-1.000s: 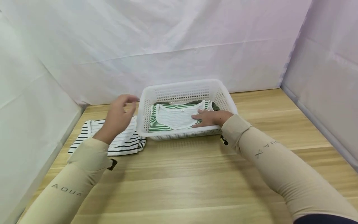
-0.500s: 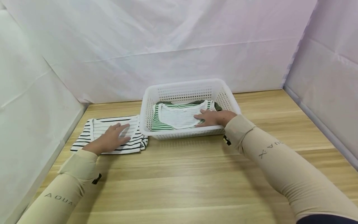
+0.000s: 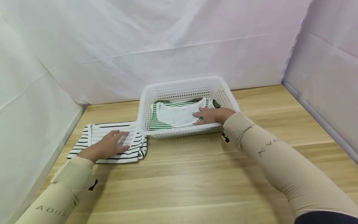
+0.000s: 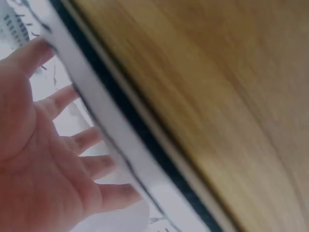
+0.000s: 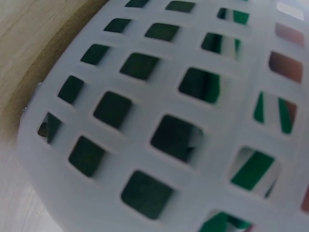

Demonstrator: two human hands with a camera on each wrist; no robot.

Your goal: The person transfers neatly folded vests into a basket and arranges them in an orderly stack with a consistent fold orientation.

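My left hand [image 3: 109, 145] rests with spread, mostly straight fingers on a folded white shirt with black stripes [image 3: 137, 145], left of a white plastic basket [image 3: 183, 133]. In the left wrist view the palm faces the camera, and the fingertips [image 4: 120, 195] reach the shirt's dark-striped edge [image 4: 130, 111]. Inside the basket's right end, my right hand [image 3: 208, 115] lies flat on a folded green-and-white striped shirt [image 3: 174, 115]. Dark green cloth [image 3: 216, 104] shows beneath that shirt. Through the basket wall [image 5: 140, 104] in the right wrist view, dark green and striped fabric fill the holes.
All of this stands on a wooden table [image 3: 179, 180]. White sheeting [image 3: 179, 40] hangs behind it and along both sides. The basket's left rim overlaps the black-striped shirt's right edge in the head view.
My left hand has come down from above the black-striped shirt onto it, and that shirt has slid slightly nearer to me. My right hand has stayed on the green-striped shirt.
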